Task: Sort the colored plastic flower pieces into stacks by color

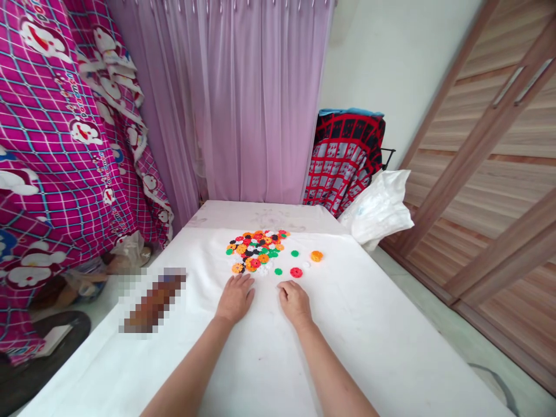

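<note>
A heap of flower-shaped plastic discs [254, 249] in orange, red, green, black and white lies on the white cloth. My left hand [236, 298] rests flat just in front of the heap, fingers spread, with nothing in it. To its right, my right hand [296, 302] lies on the cloth with fingers loosely bent and thumb a little apart; no disc shows in it. Nearest to that hand are a red disc [296, 272] and a green disc [278, 271]. Farther off sit another green disc [295, 253], a small white disc [307, 264] and some orange discs [317, 256].
The white cloth [391, 347] covers the table. A blurred-out brown object [153, 304] lies at the left edge. A white plastic bag [377, 208] stands by the far right corner. Purple curtains [264, 104] hang behind, and a wooden wardrobe [490, 191] stands on the right.
</note>
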Demonstrator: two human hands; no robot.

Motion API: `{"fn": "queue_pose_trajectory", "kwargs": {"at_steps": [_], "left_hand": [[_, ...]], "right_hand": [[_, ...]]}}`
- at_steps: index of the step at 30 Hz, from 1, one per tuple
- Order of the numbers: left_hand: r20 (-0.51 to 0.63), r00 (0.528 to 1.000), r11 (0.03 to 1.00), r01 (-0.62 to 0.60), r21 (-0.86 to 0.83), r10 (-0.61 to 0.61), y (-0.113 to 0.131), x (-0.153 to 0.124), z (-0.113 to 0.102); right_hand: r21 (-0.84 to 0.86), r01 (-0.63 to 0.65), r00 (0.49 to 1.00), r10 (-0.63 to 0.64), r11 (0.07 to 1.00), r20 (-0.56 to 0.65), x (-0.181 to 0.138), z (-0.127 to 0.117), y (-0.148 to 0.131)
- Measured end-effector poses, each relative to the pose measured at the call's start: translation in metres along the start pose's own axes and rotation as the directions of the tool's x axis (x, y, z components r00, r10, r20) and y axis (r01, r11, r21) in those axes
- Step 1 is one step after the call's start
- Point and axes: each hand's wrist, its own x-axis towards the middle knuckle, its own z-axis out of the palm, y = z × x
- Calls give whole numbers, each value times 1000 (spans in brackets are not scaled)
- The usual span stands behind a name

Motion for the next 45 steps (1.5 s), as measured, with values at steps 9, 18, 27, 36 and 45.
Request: {"fn": "queue_pose_trajectory", "kwargs": {"at_steps": [9, 18, 27, 36, 45], "left_hand": [[-21, 1000, 1000, 8, -1, -8, -4, 3, 3], [-26, 1000, 999, -5, 38, 6, -3, 2, 0], [-142, 987, 993, 90, 76, -78, -8, 45, -1], [-62, 990, 992, 125, 28, -123, -21, 74, 15], [-185, 982, 999, -37, 15, 39, -15, 65, -1]], "right_hand": [[35, 6, 1000, -5, 999, -23, 2, 1, 2], [57, -48, 999, 47, 997, 14, 3, 0, -1], [117, -73, 996, 78, 990, -41, 2, 4, -2], [312, -86, 996, 90, 946, 0, -5, 0, 4], [433, -148, 983, 179, 889, -31, -3, -1, 7]]}}
